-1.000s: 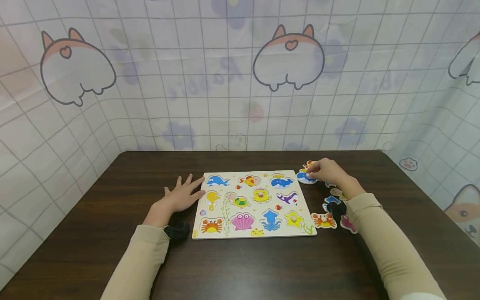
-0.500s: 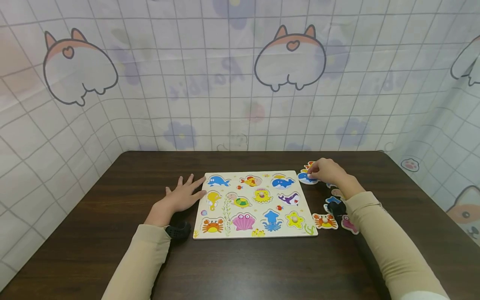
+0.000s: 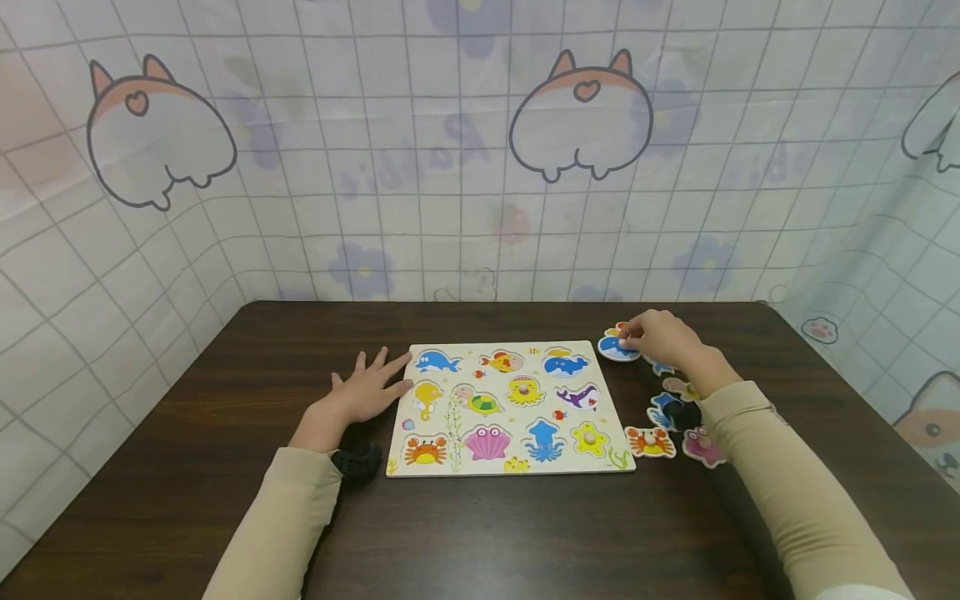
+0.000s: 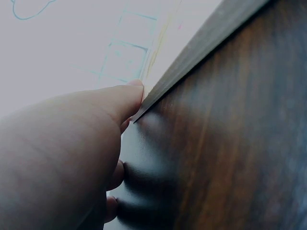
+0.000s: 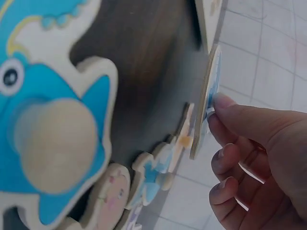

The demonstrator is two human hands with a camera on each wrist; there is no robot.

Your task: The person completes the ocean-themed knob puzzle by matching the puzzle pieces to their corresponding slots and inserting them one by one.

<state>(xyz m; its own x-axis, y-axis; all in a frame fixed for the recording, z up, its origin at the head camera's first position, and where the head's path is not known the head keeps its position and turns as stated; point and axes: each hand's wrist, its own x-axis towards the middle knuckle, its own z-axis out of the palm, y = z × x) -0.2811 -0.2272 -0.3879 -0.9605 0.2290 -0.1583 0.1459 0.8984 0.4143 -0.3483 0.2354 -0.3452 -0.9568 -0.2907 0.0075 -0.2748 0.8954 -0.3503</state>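
A blue whale puzzle piece (image 3: 617, 350) is pinched by its knob between the thumb and fingers of my right hand (image 3: 667, 340), just off the far right corner of the puzzle board (image 3: 577, 467). In the right wrist view that piece (image 5: 205, 105) appears nearly edge-on, raised beside other pieces. My left hand (image 3: 366, 392) lies with fingers spread at the board's left edge, its thumb and a fingertip touching there. In the left wrist view, the thumb of the hand (image 4: 62, 148) meets the board's edge (image 4: 184, 62).
Right of the board lie several loose pieces: a crab (image 3: 650, 442), a blue squid (image 3: 666, 410), a pink shell (image 3: 703, 450) and a turtle (image 3: 677, 386). A fish piece (image 3: 621, 327) lies behind the whale. Octopus (image 3: 523, 390) and starfish (image 3: 589, 439) pieces with knobs sit in the board.
My right hand has risen slightly and shifted right with the whale piece, uncovering more of the pieces beside it. My left hand stays at the board's edge.
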